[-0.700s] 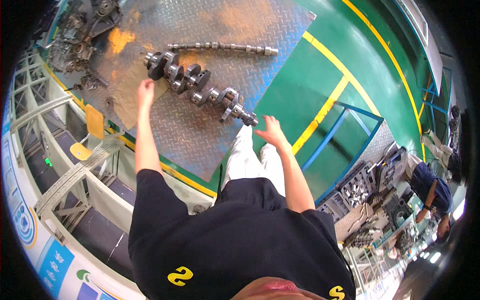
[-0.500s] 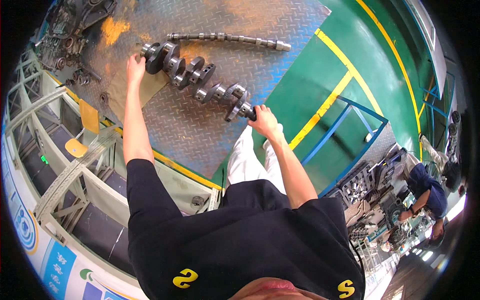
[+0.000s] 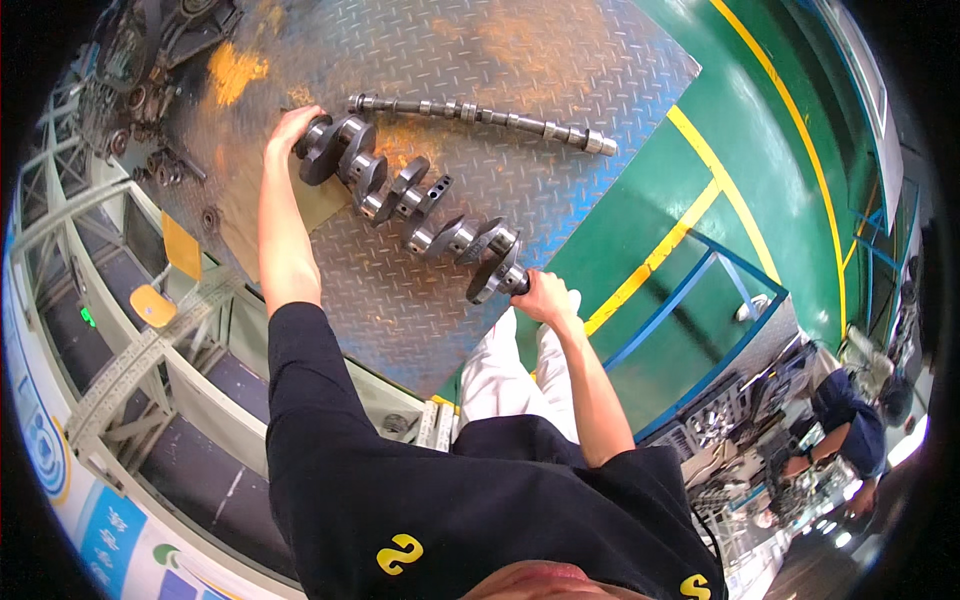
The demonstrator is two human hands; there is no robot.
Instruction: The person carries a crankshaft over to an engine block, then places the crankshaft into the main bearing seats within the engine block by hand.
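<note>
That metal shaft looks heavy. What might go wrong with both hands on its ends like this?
The crankshaft is gripped only at its tips: a slip of the right hand or left hand might drop it near the white trousers. Swinging it could knock the camshaft lying beside it.

Bright, even daylight, soft shadows, sharp centre (fisheye edges bend, corners black).

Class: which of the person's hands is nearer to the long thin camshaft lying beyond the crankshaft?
Left. The left hand grips the crankshaft end close to the camshaft; the right hand holds the crankshaft's other end, farther from it.
</note>
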